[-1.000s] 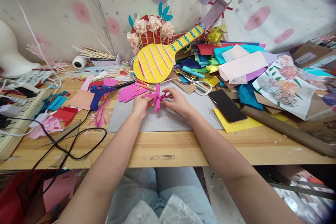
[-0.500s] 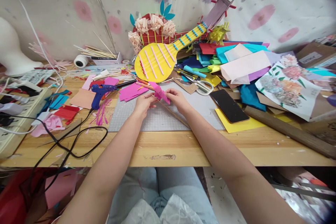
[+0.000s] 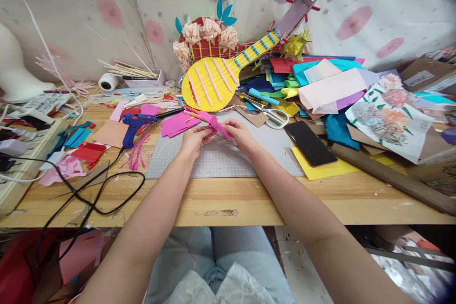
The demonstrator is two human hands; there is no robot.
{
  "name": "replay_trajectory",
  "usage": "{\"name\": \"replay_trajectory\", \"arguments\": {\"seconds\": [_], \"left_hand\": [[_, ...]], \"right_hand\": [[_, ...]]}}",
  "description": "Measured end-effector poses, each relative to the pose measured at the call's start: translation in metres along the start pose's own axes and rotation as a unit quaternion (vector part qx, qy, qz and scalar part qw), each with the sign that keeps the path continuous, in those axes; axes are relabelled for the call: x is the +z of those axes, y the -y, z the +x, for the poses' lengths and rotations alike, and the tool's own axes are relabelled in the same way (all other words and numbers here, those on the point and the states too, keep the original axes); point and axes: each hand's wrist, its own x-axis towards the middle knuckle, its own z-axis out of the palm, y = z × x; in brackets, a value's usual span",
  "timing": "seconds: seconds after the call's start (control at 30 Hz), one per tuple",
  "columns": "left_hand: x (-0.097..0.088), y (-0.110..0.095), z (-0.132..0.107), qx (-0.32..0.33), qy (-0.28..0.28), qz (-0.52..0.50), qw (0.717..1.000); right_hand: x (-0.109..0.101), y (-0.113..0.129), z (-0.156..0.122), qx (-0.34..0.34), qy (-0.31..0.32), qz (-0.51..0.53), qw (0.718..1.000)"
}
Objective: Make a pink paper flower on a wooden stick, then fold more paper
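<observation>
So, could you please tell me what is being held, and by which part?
The pink folded piece: the right hand holds its right edge; the left hand is at its left side, its exact hold too small to tell.

Over the cutting mat (image 3: 221, 164), left hand (image 3: 194, 143) and right hand (image 3: 242, 137) partly hidden around the pink paper flower (image 3: 217, 126), its folds too small to tell. Left of the mat, power strip (image 3: 32, 159) and white mannequin form (image 3: 17, 71) cut off by the frame; far right of it, cardboard box (image 3: 436, 73) also cut off. Behind the mat, yellow instrument (image 3: 206, 88) covers part of the red instrument (image 3: 204, 51).
</observation>
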Motion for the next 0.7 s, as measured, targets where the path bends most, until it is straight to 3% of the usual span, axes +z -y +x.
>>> {"name": "replay_trajectory", "arguments": {"seconds": [0.27, 0.47, 0.6, 0.7], "left_hand": [[0.009, 0.001, -0.002, 0.032, -0.082, -0.002, 0.996], [0.011, 0.005, 0.0, 0.073, -0.09, 0.008, 0.993], [0.007, 0.005, 0.003, 0.074, -0.089, -0.018, 0.993], [0.005, 0.004, 0.004, 0.073, -0.088, -0.044, 0.992]], "right_hand": [[0.001, 0.004, -0.002, -0.028, 0.013, -0.022, 0.999], [0.002, 0.006, -0.001, -0.02, 0.004, -0.044, 0.999], [-0.007, 0.01, -0.003, 0.068, -0.011, -0.084, 0.994], [-0.013, 0.013, -0.009, 0.145, 0.021, -0.148, 0.978]]}}
